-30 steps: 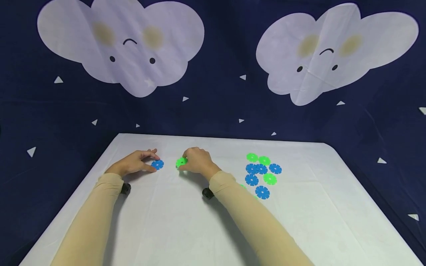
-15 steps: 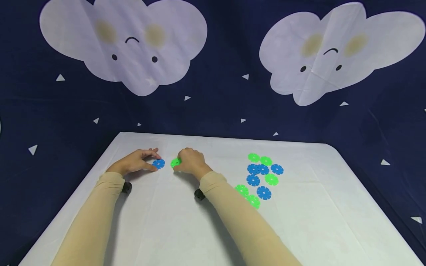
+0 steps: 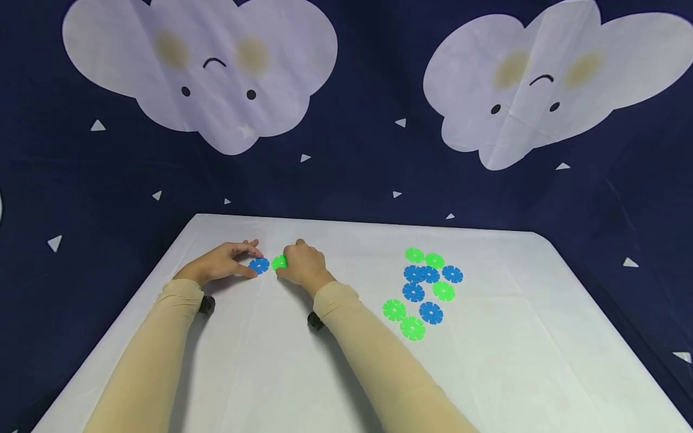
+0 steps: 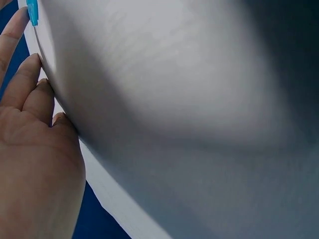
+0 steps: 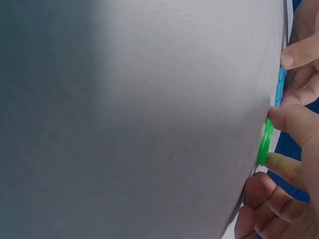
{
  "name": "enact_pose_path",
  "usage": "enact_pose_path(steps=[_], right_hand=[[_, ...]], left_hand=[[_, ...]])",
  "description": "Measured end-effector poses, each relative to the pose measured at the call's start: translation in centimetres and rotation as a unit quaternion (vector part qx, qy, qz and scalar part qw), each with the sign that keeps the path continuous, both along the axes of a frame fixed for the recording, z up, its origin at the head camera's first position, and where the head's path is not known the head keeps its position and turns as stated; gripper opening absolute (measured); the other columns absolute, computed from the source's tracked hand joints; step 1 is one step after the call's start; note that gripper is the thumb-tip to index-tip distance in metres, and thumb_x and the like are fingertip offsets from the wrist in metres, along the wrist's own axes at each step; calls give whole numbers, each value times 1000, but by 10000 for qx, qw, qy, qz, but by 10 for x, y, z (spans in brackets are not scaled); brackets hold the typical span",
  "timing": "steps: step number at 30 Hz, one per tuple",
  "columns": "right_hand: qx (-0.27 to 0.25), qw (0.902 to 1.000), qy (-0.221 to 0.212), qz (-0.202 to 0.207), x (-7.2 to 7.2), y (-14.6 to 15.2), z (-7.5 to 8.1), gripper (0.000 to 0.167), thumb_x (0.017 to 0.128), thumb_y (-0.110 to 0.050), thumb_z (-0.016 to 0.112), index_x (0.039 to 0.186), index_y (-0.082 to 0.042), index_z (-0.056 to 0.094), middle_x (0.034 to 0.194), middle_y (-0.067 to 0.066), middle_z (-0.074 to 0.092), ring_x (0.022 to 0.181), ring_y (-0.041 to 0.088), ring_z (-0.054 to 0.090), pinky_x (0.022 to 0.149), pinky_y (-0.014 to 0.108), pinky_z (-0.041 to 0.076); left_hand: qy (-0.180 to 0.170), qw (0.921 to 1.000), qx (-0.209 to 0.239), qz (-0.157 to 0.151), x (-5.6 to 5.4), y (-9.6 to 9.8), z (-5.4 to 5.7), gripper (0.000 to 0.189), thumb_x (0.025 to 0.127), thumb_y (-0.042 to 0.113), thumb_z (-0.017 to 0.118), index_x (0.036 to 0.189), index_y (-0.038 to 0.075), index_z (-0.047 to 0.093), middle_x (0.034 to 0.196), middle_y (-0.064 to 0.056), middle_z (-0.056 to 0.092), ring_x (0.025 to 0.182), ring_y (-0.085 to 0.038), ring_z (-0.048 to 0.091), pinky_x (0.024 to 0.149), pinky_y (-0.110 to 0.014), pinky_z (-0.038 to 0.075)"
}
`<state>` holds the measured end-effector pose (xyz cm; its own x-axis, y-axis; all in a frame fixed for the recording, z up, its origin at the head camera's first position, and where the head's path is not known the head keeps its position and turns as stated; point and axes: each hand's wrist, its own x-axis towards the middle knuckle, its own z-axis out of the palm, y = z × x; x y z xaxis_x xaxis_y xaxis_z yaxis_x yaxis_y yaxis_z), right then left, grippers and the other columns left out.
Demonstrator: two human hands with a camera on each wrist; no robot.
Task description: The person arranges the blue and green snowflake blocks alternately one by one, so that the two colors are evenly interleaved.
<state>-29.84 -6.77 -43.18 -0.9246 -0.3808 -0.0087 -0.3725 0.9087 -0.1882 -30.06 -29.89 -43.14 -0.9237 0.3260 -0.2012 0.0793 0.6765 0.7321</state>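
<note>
In the head view, my left hand (image 3: 216,264) holds a blue notched plastic disc (image 3: 259,266) by its edges, thumb on the near side and a finger on the far side. The disc lies flat on the white table. Just to its right, my right hand (image 3: 305,264) pinches a green notched disc (image 3: 278,263), partly hidden behind the fingers. A small gap separates the two discs. From the right wrist, the green disc (image 5: 266,142) shows edge-on between thumb and finger, the blue disc (image 5: 280,85) beyond it. Only the blue disc's edge (image 4: 33,12) appears in the left wrist view.
To the right on the white table (image 3: 514,361) lies a loose group of several blue discs (image 3: 431,313) and green discs (image 3: 413,328), two of the blue ones overlapping. A dark blue cloth (image 3: 357,174) with clouds hangs behind the table's far edge.
My right hand has slid left with the green disc, bringing it close to the blue one. The left hand stays in place. Green discs formerly behind the right sleeve now show fully.
</note>
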Motion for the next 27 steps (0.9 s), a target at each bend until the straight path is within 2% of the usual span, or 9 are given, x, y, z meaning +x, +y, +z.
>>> enact_pose_path(steps=[9, 27], right_hand=[[4, 9998, -121, -175, 3, -3, -1, 49, 99, -54, 73, 139, -26, 72, 123, 3, 68, 102, 20, 72, 84, 39, 63], [-193, 9994, -107, -254, 6, -2, -1, 50, 97, -55, 76, 137, -26, 73, 121, 3, 68, 101, 21, 72, 83, 40, 63]], left_hand=[[-59, 10000, -1, 13, 0, 1, 1, 55, 85, 17, 89, 134, 0, 68, 174, -25, 25, 165, -51, 7, 130, -72, 2], [-4, 10000, 56, -58, -2, 0, -2, 55, 87, 15, 88, 135, 0, 68, 174, -25, 25, 165, -52, 7, 130, -73, 3]])
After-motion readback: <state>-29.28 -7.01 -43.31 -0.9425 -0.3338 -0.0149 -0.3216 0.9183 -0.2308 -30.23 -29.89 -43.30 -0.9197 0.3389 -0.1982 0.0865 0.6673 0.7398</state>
